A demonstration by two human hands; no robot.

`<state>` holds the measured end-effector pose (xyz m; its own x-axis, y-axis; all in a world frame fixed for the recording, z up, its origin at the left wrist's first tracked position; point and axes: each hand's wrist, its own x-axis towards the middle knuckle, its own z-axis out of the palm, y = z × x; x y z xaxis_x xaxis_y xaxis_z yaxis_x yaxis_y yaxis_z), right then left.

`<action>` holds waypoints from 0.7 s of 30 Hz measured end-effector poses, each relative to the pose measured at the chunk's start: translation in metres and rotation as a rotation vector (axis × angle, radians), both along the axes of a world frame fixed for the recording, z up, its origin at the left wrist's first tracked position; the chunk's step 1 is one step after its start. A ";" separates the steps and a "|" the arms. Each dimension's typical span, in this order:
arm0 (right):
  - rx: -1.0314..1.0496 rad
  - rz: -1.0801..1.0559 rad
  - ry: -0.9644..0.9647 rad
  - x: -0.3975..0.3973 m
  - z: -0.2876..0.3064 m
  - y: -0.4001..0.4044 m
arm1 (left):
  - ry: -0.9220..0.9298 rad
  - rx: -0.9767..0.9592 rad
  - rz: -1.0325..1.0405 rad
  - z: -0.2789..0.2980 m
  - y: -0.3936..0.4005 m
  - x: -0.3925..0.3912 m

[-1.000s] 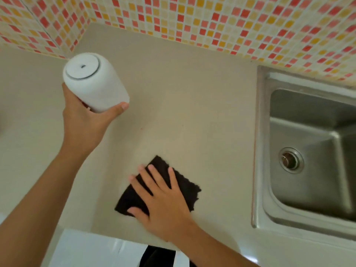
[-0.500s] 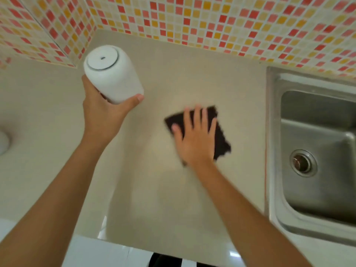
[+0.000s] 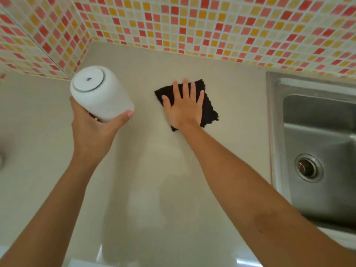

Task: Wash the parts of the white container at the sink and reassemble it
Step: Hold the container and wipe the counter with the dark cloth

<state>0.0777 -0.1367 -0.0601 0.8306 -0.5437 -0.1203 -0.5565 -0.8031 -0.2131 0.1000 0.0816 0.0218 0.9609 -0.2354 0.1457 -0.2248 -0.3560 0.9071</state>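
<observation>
My left hand point(image 3: 92, 130) grips the white container point(image 3: 102, 93) from below and holds it tilted above the left part of the counter, its round lid with a small hole facing me. My right hand point(image 3: 185, 106) lies flat with fingers spread on a dark cloth point(image 3: 209, 110), pressing it onto the beige counter point(image 3: 146, 170) near the back wall. The steel sink point(image 3: 316, 132) is at the right, with its drain point(image 3: 308, 167) in the basin.
A mosaic tile wall point(image 3: 192, 24) of red, orange and cream squares runs behind the counter and along the left corner. A pale round object point(image 3: 1, 160) shows at the far left edge. The counter's front edge is near the bottom of the view.
My right hand has slid the dark cloth from near the front edge away toward the back wall. The left hand has kept the container raised, drifting slightly right.
</observation>
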 end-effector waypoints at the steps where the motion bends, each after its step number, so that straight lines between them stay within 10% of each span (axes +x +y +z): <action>1: -0.004 0.023 -0.022 -0.016 -0.001 0.018 | -0.003 -0.009 0.009 0.002 -0.002 0.000; 9: 0.060 0.399 -0.028 -0.240 0.017 0.149 | 0.024 -0.018 -0.023 0.012 -0.029 0.002; 21: 0.004 0.055 -0.013 -0.045 0.000 0.018 | -0.012 0.051 0.004 0.010 -0.019 -0.003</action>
